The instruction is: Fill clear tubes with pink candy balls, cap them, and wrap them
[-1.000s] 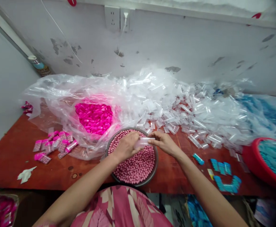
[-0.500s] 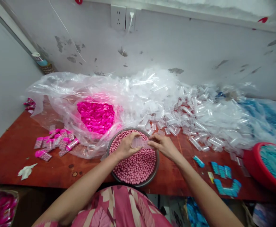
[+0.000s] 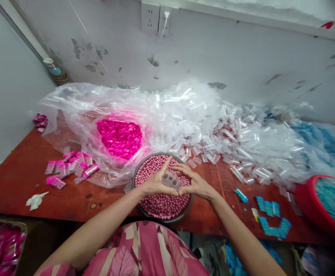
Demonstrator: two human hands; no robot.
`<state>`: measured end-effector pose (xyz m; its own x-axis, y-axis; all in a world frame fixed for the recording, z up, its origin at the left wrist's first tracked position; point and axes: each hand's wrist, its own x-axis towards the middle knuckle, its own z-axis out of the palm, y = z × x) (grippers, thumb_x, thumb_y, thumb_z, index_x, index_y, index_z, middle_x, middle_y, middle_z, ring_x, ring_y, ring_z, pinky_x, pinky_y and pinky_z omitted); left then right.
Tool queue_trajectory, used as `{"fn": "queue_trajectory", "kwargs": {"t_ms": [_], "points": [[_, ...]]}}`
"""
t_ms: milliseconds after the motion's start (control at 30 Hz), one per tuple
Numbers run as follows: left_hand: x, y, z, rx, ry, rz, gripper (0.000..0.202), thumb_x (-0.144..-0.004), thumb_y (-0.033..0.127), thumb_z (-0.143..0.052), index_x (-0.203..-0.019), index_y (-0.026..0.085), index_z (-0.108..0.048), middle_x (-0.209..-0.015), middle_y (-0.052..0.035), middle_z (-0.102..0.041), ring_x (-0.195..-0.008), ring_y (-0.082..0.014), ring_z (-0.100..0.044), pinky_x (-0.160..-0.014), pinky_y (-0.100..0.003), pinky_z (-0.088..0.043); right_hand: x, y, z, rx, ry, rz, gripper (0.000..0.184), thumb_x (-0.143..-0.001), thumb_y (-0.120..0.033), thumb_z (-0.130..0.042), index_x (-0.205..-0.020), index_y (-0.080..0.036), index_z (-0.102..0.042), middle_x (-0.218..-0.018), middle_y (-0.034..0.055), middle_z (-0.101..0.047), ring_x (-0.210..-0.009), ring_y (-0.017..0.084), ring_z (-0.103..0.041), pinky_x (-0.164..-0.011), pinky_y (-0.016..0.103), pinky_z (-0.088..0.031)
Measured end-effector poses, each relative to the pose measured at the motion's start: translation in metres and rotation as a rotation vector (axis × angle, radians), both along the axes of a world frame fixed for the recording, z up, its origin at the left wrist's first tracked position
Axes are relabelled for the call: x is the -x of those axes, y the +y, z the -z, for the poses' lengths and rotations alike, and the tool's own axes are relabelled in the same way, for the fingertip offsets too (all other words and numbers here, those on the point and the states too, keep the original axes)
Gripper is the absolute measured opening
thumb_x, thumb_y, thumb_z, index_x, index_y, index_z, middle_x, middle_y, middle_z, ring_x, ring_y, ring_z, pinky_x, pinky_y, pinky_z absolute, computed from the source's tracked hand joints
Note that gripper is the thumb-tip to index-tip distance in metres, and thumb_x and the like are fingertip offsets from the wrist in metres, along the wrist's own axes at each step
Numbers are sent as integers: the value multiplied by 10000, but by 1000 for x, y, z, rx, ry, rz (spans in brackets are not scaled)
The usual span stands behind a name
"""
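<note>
Over a dark round bowl [image 3: 187,211] filled with pink beads [image 3: 161,207], my two hands come together around a few small clear plastic tubes [image 3: 170,179]. Round tube ends face up toward me. My left hand [image 3: 155,184] grips the tubes from the left, thumb low and index finger stretched along the far side. From the right, my right hand [image 3: 197,184] closes on the same group with curved fingers and thumb. Parts of the tubes are hidden by the fingers, and whether beads are inside I cannot tell.
Behind the bowl lie a plastic bag [image 3: 78,96] with bright pink caps [image 3: 120,138] and a heap of clear tubes [image 3: 230,138]. Pink-capped filled tubes [image 3: 77,165] are at left. Blue tubes [image 3: 268,207] and a red basin [image 3: 308,203] stand at right.
The tubes have tilted so their round ends now face up, and both hands have moved slightly lower and closed around them from the sides. The view has shifted a little.
</note>
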<state>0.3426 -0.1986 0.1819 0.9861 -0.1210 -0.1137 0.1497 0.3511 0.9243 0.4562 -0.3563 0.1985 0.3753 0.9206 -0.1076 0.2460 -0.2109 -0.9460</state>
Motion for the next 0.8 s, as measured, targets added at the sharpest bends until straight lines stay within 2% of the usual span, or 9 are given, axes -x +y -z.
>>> {"fn": "queue_trajectory", "kwargs": {"t_ms": [67, 133, 233, 333, 400, 500, 667, 733, 800], "points": [[3, -1, -1, 108, 12, 50, 1233, -526, 284, -779, -1350, 268, 139, -915, -61, -602, -836, -220, -587, -723, -360, -455, 5, 3, -2, -11, 48, -115, 770, -521, -440, -749, -1212, -244, -469, -1337, 68, -352, -1246, 262, -280, -1017, 414, -234], [5, -2, 1, 177, 0, -6, 1235, -536, 407, -750, -1341, 253, 173, -995, -96, -588, -870, -230, -578, -738, -357, -446, 15, 6, -5, -22, 117, -132, 793, -545, -451, -734, -1242, -235, -424, -1329, 74, -363, -1234, 251, -307, -1019, 403, -235], [6, -7, 12, 178, -1, -179, 1135, -574, 613, -605, -1353, 244, 134, -1045, -115, -567, -842, -217, -577, -693, -325, -449, 37, 13, -5, -54, 157, -39, 753, -597, -417, -715, -1241, -209, -386, -1264, 82, -419, -1158, 229, -405, -968, 360, -320], [5, -15, 26, 99, 59, -280, 999, -638, 701, -428, -1376, 213, 36, -921, -94, -605, -673, -171, -578, -580, -288, -447, 60, 18, 1, -71, 82, 104, 658, -640, -366, -688, -1198, -202, -379, -1198, 77, -464, -1077, 213, -469, -917, 335, -372], [4, -18, 32, -17, 126, -329, 881, -703, 697, -318, -1381, 192, -68, -838, -72, -620, -639, -166, -578, -571, -290, -452, 68, 18, 6, -52, 8, 212, 590, -661, -334, -667, -1156, -207, -371, -1128, 69, -500, -997, 198, -516, -862, 318, -411], [5, -14, 35, -336, 163, -401, 704, -783, 637, -230, -1332, 200, -277, -926, -76, -631, -842, -206, -589, -722, -343, -463, 63, 14, 16, 43, -185, 277, 533, -676, -297, -638, -1115, -212, -348, -1050, 59, -528, -918, 190, -544, -804, 309, -439], [16, 9, 50, -879, 54, -462, 620, -844, 522, -263, -1249, 73, -399, -1298, -176, -419, -1232, -238, -334, -1022, -395, -235, 33, 1, 41, 495, -839, 80, 391, -691, -163, -554, -1060, -133, -430, -1049, 164, -533, -982, 291, -501, -826, 402, -394], [20, 14, 66, -969, 105, -443, 617, -853, 494, -266, -1229, 23, -400, -1295, -221, -402, -1240, -255, -322, -1027, -417, -217, 31, 5, 55, 649, -948, 53, 222, -732, -77, -451, -948, -103, -495, -933, 201, -562, -906, 306, -527, -759, 417, -404], [22, 14, 84, -992, 142, -435, 575, -862, 458, -271, -1207, 19, -408, -1270, -233, -424, -1224, -266, -345, -1012, -444, -236, 38, 15, 71, 688, -942, 57, 208, -754, -19, -357, -858, -90, -522, -842, 224, -569, -837, 307, -541, -700, 417, -409]]}}
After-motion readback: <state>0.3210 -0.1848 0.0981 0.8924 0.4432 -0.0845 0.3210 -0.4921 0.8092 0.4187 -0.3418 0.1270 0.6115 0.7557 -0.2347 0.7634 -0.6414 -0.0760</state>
